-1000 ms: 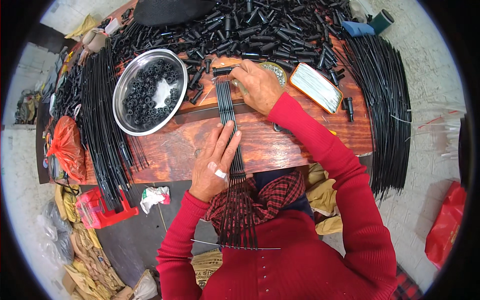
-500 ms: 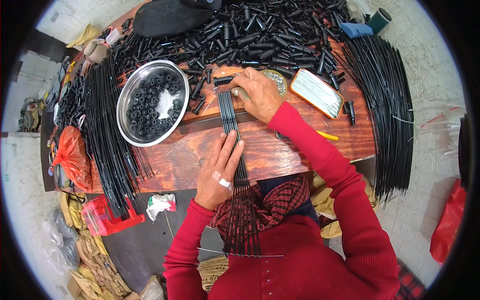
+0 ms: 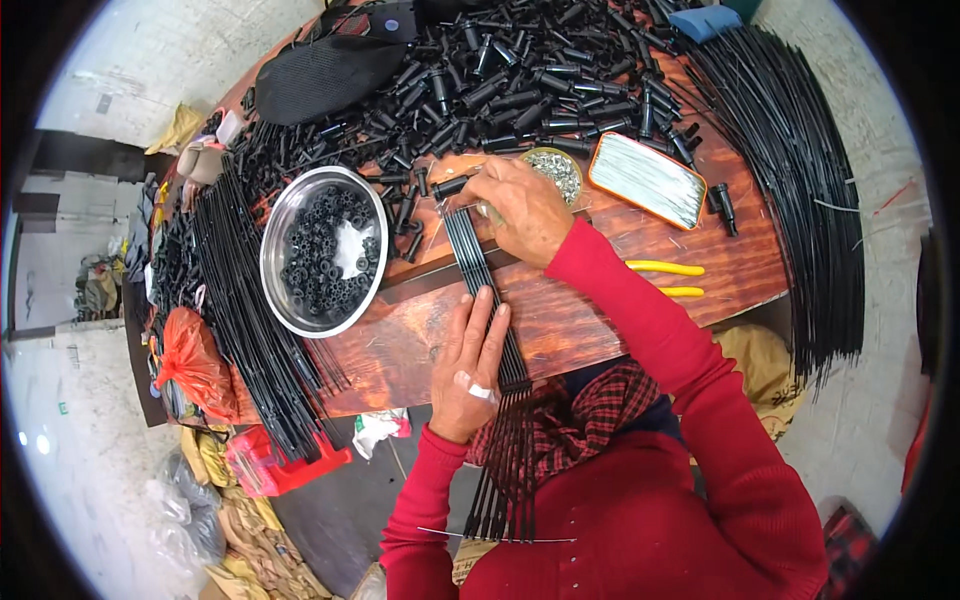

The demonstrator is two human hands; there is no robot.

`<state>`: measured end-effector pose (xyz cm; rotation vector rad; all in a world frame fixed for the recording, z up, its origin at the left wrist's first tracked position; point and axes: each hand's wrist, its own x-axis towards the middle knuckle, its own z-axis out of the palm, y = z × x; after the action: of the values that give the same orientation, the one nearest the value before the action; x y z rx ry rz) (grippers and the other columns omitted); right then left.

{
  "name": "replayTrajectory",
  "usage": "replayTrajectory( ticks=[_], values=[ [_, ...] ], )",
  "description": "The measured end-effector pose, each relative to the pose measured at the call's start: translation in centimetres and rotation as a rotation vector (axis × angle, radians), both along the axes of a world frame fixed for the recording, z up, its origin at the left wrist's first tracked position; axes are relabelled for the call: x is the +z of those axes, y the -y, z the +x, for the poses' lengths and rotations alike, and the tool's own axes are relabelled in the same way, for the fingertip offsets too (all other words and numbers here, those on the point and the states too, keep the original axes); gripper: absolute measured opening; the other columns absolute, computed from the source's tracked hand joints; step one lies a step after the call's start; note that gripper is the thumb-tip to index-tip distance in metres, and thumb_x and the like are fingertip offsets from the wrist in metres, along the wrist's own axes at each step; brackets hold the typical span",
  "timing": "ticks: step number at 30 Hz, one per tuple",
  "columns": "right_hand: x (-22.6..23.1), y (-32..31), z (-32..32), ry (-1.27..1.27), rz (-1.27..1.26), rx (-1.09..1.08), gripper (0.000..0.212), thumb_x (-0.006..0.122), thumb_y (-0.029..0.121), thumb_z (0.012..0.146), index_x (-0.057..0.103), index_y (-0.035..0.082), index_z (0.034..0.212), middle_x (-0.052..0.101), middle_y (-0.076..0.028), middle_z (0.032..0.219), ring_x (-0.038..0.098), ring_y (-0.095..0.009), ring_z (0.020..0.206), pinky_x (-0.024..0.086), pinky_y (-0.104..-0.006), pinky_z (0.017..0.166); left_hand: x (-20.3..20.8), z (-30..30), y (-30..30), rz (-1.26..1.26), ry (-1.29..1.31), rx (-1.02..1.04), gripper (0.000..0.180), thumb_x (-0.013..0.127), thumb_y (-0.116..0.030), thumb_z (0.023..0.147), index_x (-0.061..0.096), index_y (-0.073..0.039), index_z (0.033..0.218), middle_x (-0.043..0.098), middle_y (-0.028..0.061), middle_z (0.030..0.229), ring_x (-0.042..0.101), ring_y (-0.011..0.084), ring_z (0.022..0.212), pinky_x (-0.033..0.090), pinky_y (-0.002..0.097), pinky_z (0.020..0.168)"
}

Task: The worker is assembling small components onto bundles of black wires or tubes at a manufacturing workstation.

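A flat row of thin black umbrella ribs (image 3: 470,245) runs from the tabletop over its near edge towards my lap. My left hand (image 3: 466,385), with a white strip of tape on it, rests flat on the ribs, fingers stretched out. At their far ends my right hand (image 3: 525,212) has its thumb and fingers pinched together; what sits between them is hidden. A thin metal wire (image 3: 550,540) crosses the ribs' near ends. Just beyond the right fingertips lies a black tubular part (image 3: 450,187).
Left stands a steel bowl (image 3: 268,250) of black rings beside a rib bundle (image 3: 250,310). Right are a round dish of small metal parts (image 3: 558,172), an orange-rimmed tray (image 3: 645,208) and yellow-handled pliers (image 3: 665,268). Black tubular parts (image 3: 540,95) heap behind; another rib bundle (image 3: 800,180) hangs right.
The view has shifted, so the whole scene sits differently, and more of the yellow handles shows. Both hands keep nearly the same places on the ribs.
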<state>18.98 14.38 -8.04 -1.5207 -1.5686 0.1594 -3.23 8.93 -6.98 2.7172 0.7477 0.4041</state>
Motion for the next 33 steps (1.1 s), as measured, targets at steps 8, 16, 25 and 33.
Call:
replayTrajectory(
  ticks=[8,16,25,33],
  values=[
    [-0.33,-0.14,0.26,-0.049,-0.019,-0.005,0.021,0.068,0.001,0.073,0.068,0.010,0.092,0.061,-0.009,0.097,0.058,-0.033,0.096,0.048,-0.0434,0.083,-0.61,-0.06,-0.39,0.033,0.001,-0.012,0.069,0.055,0.008,0.073,0.051,-0.007,0.140,0.041,0.0154,0.150,0.042,0.0393,0.135,0.042,0.0440,0.107],
    [-0.05,0.00,0.16,0.011,-0.045,-0.008,0.022,0.066,-0.001,0.075,0.069,0.011,0.093,0.060,-0.008,0.093,0.057,-0.032,0.094,0.046,-0.0419,0.082,-0.65,0.02,-0.23,-0.008,-0.005,0.003,0.072,0.057,0.007,0.071,0.050,-0.007,0.141,0.041,0.0149,0.151,0.042,0.0385,0.135,0.042,0.0436,0.108],
    [-0.17,-0.21,0.03,-0.004,-0.008,0.027,0.021,0.067,-0.001,0.075,0.069,0.011,0.092,0.060,-0.006,0.092,0.057,-0.030,0.093,0.046,-0.0403,0.081,-0.64,-0.16,-0.26,-0.010,-0.010,-0.002,0.075,0.057,0.007,0.069,0.049,-0.007,0.142,0.040,0.0154,0.151,0.041,0.0392,0.136,0.041,0.0437,0.108],
    [0.06,-0.04,-0.39,0.063,0.042,0.003,0.026,0.064,-0.003,0.073,0.068,0.011,0.095,0.059,-0.006,0.093,0.056,-0.030,0.093,0.047,-0.0406,0.081,-0.37,0.02,-0.27,-0.014,0.006,0.004,0.074,0.057,0.007,0.070,0.049,-0.007,0.142,0.040,0.0160,0.151,0.041,0.0393,0.136,0.041,0.0435,0.108]
  ],
)
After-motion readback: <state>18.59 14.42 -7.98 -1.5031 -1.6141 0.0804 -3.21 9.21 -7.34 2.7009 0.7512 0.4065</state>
